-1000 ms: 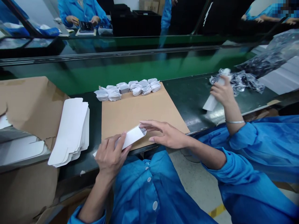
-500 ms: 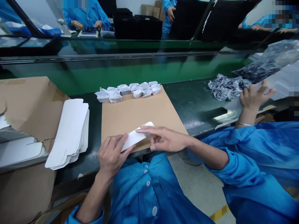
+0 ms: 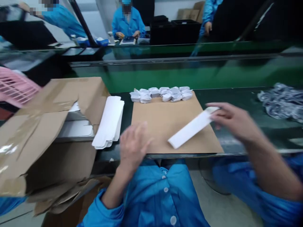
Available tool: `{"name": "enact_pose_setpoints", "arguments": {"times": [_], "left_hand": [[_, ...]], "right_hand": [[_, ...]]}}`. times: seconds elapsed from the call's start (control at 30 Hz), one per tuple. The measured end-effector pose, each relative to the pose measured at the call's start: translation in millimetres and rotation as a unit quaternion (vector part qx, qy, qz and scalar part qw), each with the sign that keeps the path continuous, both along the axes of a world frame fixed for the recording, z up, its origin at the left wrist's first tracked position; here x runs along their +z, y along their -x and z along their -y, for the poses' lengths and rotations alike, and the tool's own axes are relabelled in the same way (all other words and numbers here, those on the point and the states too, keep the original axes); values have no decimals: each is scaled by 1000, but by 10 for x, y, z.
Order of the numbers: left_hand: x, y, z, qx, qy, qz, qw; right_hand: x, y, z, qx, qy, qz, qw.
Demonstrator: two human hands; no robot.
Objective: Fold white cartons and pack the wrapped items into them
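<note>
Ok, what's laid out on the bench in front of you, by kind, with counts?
White sleeve, held in the right hand: 1
Stack of flat white sleeves: 1
Row of small white packets: 1 (too blurred to count singly)
Brown cardboard sheet: 1
Open carton: 1
Heap of clear plastic bags: 1
Pink basket: 1
Total: 7

head cam | looks forward-down, close over bench (image 3: 232,148) (single view; slightly blurred)
</note>
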State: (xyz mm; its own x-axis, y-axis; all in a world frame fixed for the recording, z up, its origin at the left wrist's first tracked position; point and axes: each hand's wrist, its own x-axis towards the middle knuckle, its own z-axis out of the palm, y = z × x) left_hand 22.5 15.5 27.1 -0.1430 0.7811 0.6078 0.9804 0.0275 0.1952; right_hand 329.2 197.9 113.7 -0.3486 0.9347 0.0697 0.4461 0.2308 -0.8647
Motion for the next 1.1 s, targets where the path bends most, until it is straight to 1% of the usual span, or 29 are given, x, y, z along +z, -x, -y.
{"name": "enact_pose_setpoints", "arguments": {"times": [0.07, 0.1, 0.13, 0.17, 0.2, 0.23, 0.27, 0.3, 0.33, 0.37, 0.4, 0.43, 0.47, 0.5, 0.53, 0.57, 0.63, 0.7, 0.73, 0.77, 0.83, 0.9, 0.97, 1.0, 1.03, 1.07, 1.1], "left_hand": [[27, 378, 106, 116, 39, -3, 993], [22, 551, 160, 150, 72, -9, 986], [7, 693, 206, 170, 102, -15, 980], [-15, 797, 241, 179, 123, -19, 976], [-42, 861, 262, 184, 126, -21, 975], [-68, 890, 272, 191, 111, -21, 975], [-91, 892, 272, 202, 79, -20, 976], [-110, 875, 262, 217, 38, -19, 975], [-124, 847, 244, 231, -4, -18, 973], [-136, 812, 217, 242, -44, -18, 969], [-144, 771, 181, 246, -79, -20, 966], [-150, 723, 139, 240, -113, -19, 964], [-154, 663, 92, 223, -144, -17, 964], [-156, 588, 44, 198, -170, -16, 965], [-156, 496, -2, 167, -191, -17, 967], [-157, 389, -43, 137, -203, -20, 969], [-173, 148, -110, 94, -195, -41, 975], [-225, -73, -160, 45, -164, -48, 984], [-267, -157, -179, 6, -129, -22, 991], [-317, -217, -192, -12, -92, 4, 996], [-433, -261, -201, -22, -17, 55, 998], [-533, -222, -184, -16, 42, 85, 995], [-557, -137, -149, -25, 89, 112, 989], [-525, -88, -128, -29, 105, 132, 985], [-460, -40, -106, -27, 113, 159, 980], [-364, 5, -84, -21, 107, 195, 975], [-243, 43, -66, -18, 89, 242, 966]], "right_hand": [[160, -442, -537, -41, -2, 89, 995], [224, -617, -771, -55, 14, 143, 988], [274, -737, -954, -74, 15, 205, 976], [305, -787, -1070, -104, 4, 266, 958], [314, -760, -1109, -140, -23, 318, 937], [300, -653, -1065, -174, -61, 350, 918], [260, -472, -943, -188, -90, 349, 914], [196, -226, -754, -185, -117, 327, 919], [109, 70, -515, -133, -106, 268, 948], [4, 402, -249, -27, -42, 167, 985], [-109, 752, 20, 56, -5, 121, 991], [-225, 1101, 269, 127, 39, 82, 988], [-333, 1432, 481, 192, 132, -13, 972], [-427, 1728, 643, 224, 202, -93, 949], [-505, 1976, 750, 213, 238, -150, 936], [-566, 2168, 803, 189, 259, -195, 927], [-652, 2375, 772, 126, 255, -232, 930], [-719, 2377, 619, 92, 245, -226, 938], [-749, 2321, 521, 91, 247, -213, 941], [-775, 2237, 417, 94, 254, -195, 943], [-797, 2014, 218, 94, 264, -149, 948], [-750, 1748, 50, 66, 256, -116, 958], [-609, 1469, -66, 17, 224, -105, 969], [-504, 1336, -96, 10, 211, -92, 973], [-381, 1216, -105, 30, 204, -66, 976], [-249, 1115, -90, 79, 198, -25, 977], [-117, 1037, -55, 153, 190, 27, 969]]}}
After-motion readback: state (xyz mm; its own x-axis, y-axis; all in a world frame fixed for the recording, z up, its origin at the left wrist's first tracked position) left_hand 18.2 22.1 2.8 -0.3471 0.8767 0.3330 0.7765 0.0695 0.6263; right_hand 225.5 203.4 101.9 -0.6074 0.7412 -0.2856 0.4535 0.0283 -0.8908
